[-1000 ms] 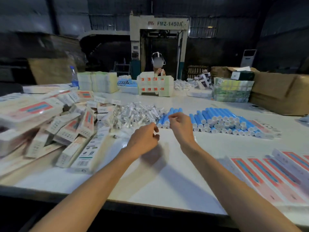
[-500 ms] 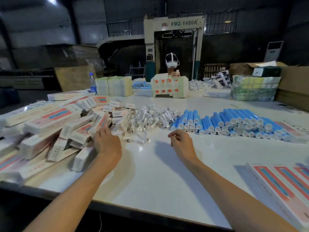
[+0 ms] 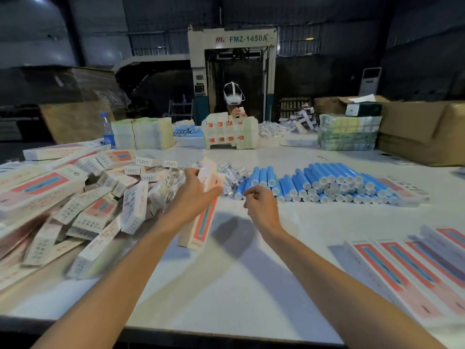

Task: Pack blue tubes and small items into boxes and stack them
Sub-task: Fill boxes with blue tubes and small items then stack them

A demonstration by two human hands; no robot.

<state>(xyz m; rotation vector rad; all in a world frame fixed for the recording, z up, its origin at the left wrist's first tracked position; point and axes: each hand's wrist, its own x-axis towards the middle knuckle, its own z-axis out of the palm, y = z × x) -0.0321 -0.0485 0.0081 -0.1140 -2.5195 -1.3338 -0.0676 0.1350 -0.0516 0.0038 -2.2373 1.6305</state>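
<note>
My left hand [image 3: 192, 197] grips a long white box with a red and blue stripe [image 3: 201, 222], held tilted above the white table [image 3: 226, 285]. To its right my right hand [image 3: 261, 205] hovers with loosely curled fingers and holds nothing, just in front of the blue tubes [image 3: 324, 183] laid in rows. Small clear-wrapped items [image 3: 232, 176] lie in a heap between the tubes and the box pile. Loose boxes [image 3: 83, 205] are heaped on the left of the table.
Flat striped boxes [image 3: 407, 268] lie in a row at the right front. Across the table a person wearing a headset [image 3: 234, 96] works behind stacked boxes [image 3: 230, 133]. Wrapped bundles [image 3: 348, 133], cardboard cartons [image 3: 422, 132] and a water bottle [image 3: 107, 131] stand at the far edge.
My left hand has lifted a long box out of the pile on the left and brought it toward the centre. My right hand stayed near the blue tubes.
</note>
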